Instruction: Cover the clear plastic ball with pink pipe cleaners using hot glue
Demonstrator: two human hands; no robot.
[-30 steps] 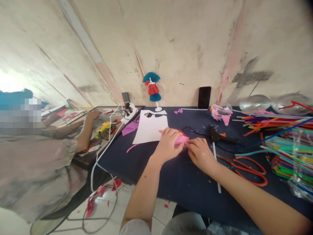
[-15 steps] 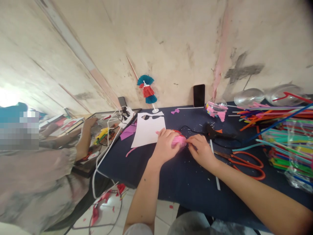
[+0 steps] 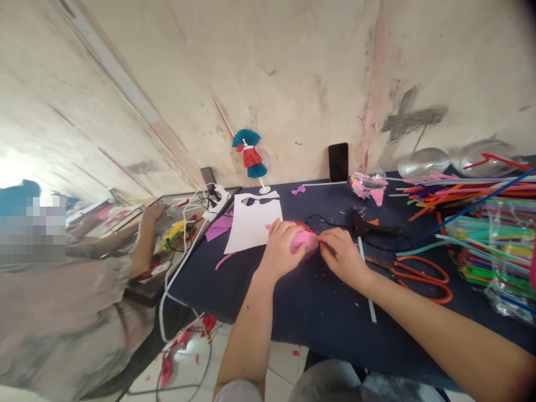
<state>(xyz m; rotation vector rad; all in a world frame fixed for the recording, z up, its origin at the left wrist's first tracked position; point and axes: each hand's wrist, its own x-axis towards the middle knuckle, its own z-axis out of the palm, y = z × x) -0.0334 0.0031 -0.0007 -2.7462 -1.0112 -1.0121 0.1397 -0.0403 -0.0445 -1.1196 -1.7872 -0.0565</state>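
Both my hands meet over the middle of the dark blue table (image 3: 318,312). My left hand (image 3: 281,249) is curled around a small pink paper piece (image 3: 304,240) and holds it against the tabletop. My right hand (image 3: 343,255) pinches the right edge of the same pink piece with its fingertips. A bit of red paper shows just behind the pink one. A white paper sheet (image 3: 253,223) with cut-outs lies just left of my left hand.
Orange-handled scissors (image 3: 419,275) and a black glue gun (image 3: 368,225) lie right of my hands. Bundles of coloured straws (image 3: 486,234) fill the right side. A paper doll on a stand (image 3: 250,156) and a phone (image 3: 338,162) stand by the wall. Another person (image 3: 75,290) works at the left.
My hands stay on the pink piece with only small finger shifts. The view has drifted slightly, so everything sits a little lower-left than before.
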